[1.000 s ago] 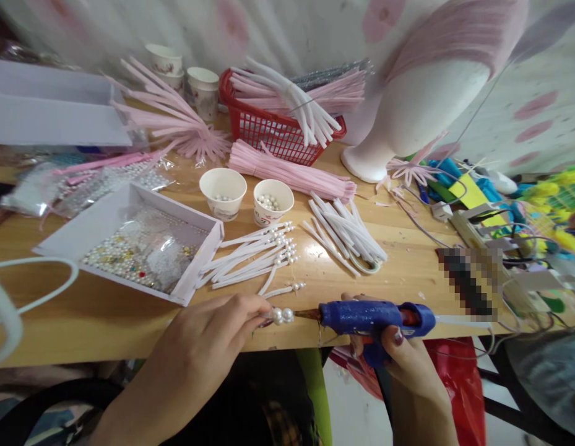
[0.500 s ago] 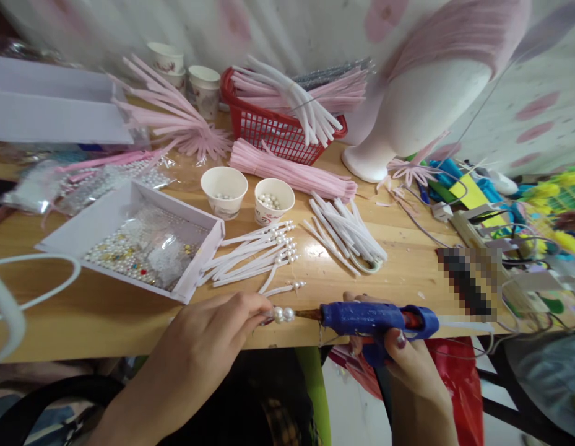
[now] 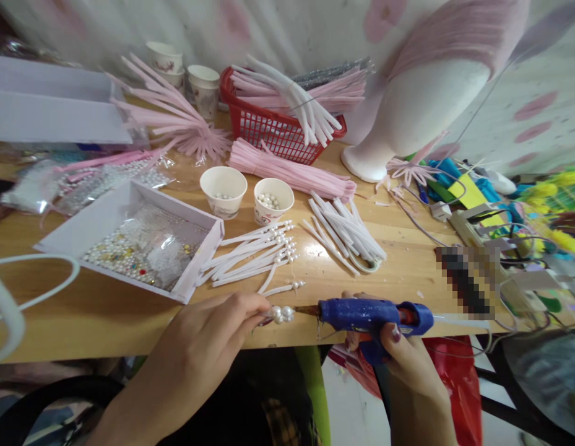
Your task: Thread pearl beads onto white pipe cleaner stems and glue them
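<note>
Near the table's front edge, my left hand (image 3: 208, 344) pinches a small piece with white pearl beads (image 3: 283, 314) sticking out past the fingertips; what joins the beads is hidden in the fingers. My right hand (image 3: 403, 356) is wrapped round the handle of a blue hot glue gun (image 3: 361, 314). Its nozzle points left and its tip is at the beads. A clear glue stick (image 3: 458, 321) trails from the gun's back end. Just beyond the hands lie several white pipe cleaners (image 3: 243, 260) with pearl beads on their right ends.
Two paper cups of beads (image 3: 223, 189) stand behind, beside a white box of beads (image 3: 194, 266). White pipe cleaner pieces (image 3: 350, 235), a pink bundle (image 3: 287, 170), a red basket (image 3: 273, 133) and a white mannequin head (image 3: 426, 118) are farther back. A power strip (image 3: 482, 241) with cables lies right.
The glue gun has shifted slightly left and up against the beads, its back end tilting a little. My left hand has barely moved and keeps its pinch.
</note>
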{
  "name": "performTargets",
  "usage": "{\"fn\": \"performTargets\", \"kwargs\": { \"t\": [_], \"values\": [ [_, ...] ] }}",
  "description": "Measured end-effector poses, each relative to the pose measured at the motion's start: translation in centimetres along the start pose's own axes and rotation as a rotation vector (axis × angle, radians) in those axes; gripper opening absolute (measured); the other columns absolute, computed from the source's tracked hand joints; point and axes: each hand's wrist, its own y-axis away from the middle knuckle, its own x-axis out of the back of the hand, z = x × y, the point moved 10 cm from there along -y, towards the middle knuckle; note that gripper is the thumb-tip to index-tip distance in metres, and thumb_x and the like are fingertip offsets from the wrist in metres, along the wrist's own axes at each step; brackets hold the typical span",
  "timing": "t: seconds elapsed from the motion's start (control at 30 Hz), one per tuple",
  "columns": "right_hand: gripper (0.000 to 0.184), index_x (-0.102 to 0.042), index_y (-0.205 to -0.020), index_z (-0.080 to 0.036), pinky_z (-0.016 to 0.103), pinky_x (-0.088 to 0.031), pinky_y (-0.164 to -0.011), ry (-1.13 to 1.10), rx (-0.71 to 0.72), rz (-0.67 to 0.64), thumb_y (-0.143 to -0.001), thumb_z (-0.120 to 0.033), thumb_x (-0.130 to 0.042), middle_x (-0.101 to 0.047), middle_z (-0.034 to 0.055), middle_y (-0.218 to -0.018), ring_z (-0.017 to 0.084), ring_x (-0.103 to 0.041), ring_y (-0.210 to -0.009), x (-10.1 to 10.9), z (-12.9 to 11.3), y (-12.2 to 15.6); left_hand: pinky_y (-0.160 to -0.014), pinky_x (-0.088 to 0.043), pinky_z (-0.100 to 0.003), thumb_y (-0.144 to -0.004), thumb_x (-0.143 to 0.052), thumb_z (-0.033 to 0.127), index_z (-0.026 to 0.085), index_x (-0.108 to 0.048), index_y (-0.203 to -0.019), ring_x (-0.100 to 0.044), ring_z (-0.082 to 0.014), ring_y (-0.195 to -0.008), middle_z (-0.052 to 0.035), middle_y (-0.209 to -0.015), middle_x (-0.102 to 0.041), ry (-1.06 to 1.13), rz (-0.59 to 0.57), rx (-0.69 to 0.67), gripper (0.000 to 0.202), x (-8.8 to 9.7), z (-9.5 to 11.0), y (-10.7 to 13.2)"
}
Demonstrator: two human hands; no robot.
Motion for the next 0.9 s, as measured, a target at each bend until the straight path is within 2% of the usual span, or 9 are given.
{"fn": "performTargets", "kwargs": {
  "t": [0.2,0.3,0.37,0.43,0.5,0.6,0.7,0.8,0.9],
  "values": [
    [0.059,-0.079,-0.066,-0.024,0.037,-0.06,-0.059,-0.044,0.048,0.025,-0.088,-0.076,-0.06,-0.074,0.008,-0.061,0.027,-0.07,-0.057,-0.5,-0.8,0.1,-0.071,-0.056,-0.018,-0.106,-0.052,0.022,0.029,-0.059,-0.107,-0.078,-0.0133,-0.079,0.0043,-0.089,-0.08,0.064,-0.011,0.047,0.01,-0.3,-0.8,0.3],
    [0.06,-0.079,-0.066,-0.023,0.038,-0.062,-0.067,-0.064,0.045,0.304,-0.086,-0.077,-0.062,-0.076,0.0082,-0.065,0.026,-0.07,-0.059,2.0,-0.3,0.9,-0.068,-0.055,-0.02,-0.1,-0.06,0.024,0.03,-0.067,-0.098,-0.075,-0.014,-0.073,0.0047,-0.083,-0.08,0.278,-0.032,0.268,0.009,-0.9,-2.2,0.7],
    [0.06,-0.078,-0.068,-0.021,0.033,-0.058,-0.058,-0.023,-0.043,0.564,-0.085,-0.076,-0.063,-0.076,0.0094,-0.07,0.023,-0.067,-0.058,4.9,0.6,2.0,-0.056,-0.05,-0.02,-0.095,-0.068,0.032,0.028,-0.069,-0.091,-0.066,-0.0124,-0.058,0.003,-0.077,-0.079,0.496,-0.014,0.538,0.006,-1.6,-3.8,1.4],
    [0.056,-0.079,-0.075,-0.018,0.027,-0.048,-0.046,0.075,-0.161,0.777,-0.085,-0.072,-0.066,-0.075,0.0091,-0.075,0.019,-0.061,-0.057,8.0,1.6,3.1,-0.047,-0.043,-0.02,-0.088,-0.074,0.041,0.025,-0.067,-0.087,-0.053,-0.0094,-0.047,0.0008,-0.073,-0.077,0.712,0.043,0.774,0.017,-2.4,-4.8,2.4],
    [0.052,-0.079,-0.081,-0.016,0.025,-0.043,-0.044,0.219,-0.248,0.933,-0.081,-0.068,-0.07,-0.07,0.0063,-0.073,0.017,-0.058,-0.058,11.3,2.0,3.8,-0.045,-0.038,-0.019,-0.085,-0.077,0.045,0.023,-0.065,-0.087,-0.044,-0.007,-0.044,-0.0006,-0.071,-0.076,0.876,0.1,0.875,0.026,-2.9,-4.8,2.7],
    [0.057,-0.078,-0.089,-0.014,0.031,-0.049,-0.048,0.392,-0.415,1.004,-0.076,-0.069,-0.069,-0.07,0.0082,-0.073,0.024,-0.063,-0.064,15.2,3.7,3.6,-0.046,-0.033,-0.02,-0.085,-0.077,0.046,0.02,-0.063,-0.09,-0.04,-0.0051,-0.044,-0.0007,-0.069,-0.073,1.002,0.153,0.883,0.03,-3.2,-4.5,2.3],
    [0.05,-0.074,-0.081,-0.017,0.042,-0.055,-0.061,0.49,-0.465,1.0,-0.072,-0.065,-0.065,-0.073,0.012,-0.073,0.033,-0.069,-0.074,17.4,4.7,2.9,-0.048,-0.034,-0.02,-0.085,-0.078,0.046,0.019,-0.064,-0.093,-0.043,-0.0054,-0.047,-0.0022,-0.074,-0.075,1.062,0.202,0.867,0.031,-3.1,-4.4,2.0],
    [0.033,-0.066,-0.07,-0.024,0.048,-0.053,-0.068,0.53,-0.455,0.984,-0.066,-0.057,-0.067,-0.069,0.01,-0.066,0.037,-0.069,-0.076,18.0,4.3,3.7,-0.052,-0.039,-0.022,-0.084,-0.081,0.045,0.019,-0.066,-0.092,-0.05,-0.0077,-0.052,-0.0028,-0.079,-0.077,1.138,0.244,0.853,0.031,-3.0,-4.3,2.1],
    [0.032,-0.057,-0.061,-0.031,0.049,-0.046,-0.059,0.696,-0.487,1.065,-0.063,-0.054,-0.079,-0.061,0.0085,-0.057,0.037,-0.062,-0.065,17.1,2.6,7.3,-0.072,-0.051,-0.026,-0.081,-0.085,0.047,0.021,-0.068,-0.089,-0.065,-0.0137,-0.068,-0.0015,-0.076,-0.078,1.198,0.283,0.829,0.032,-3.1,-4.0,2.0]
  ]
}}
